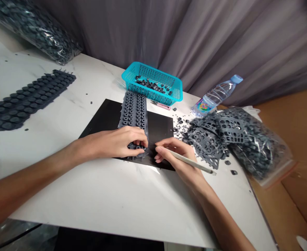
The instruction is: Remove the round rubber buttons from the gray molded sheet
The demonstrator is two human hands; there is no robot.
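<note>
A dark grey moulded rubber sheet (134, 109) with rows of round, holed studs lies on a black mat (98, 118). My left hand (124, 141) rests over the sheet's near end, its fingers curled and its thumb along the edge, holding it down. Just right of the sheet, my right hand (178, 153) is closed round a slim, pale, pen-shaped tool (192, 162). The tool's back end points to the lower right, while its working tip is hidden by the fingers. A gap separates the two hands.
Behind the mat stands a turquoise basket (178, 92) with small dark pieces, a pink cutter (161, 105) before it. To the right are punched-out scraps (205, 139), a water bottle (213, 96) and a filled bag (258, 150). Another studded sheet (25, 101) and bag (38, 31) lie left.
</note>
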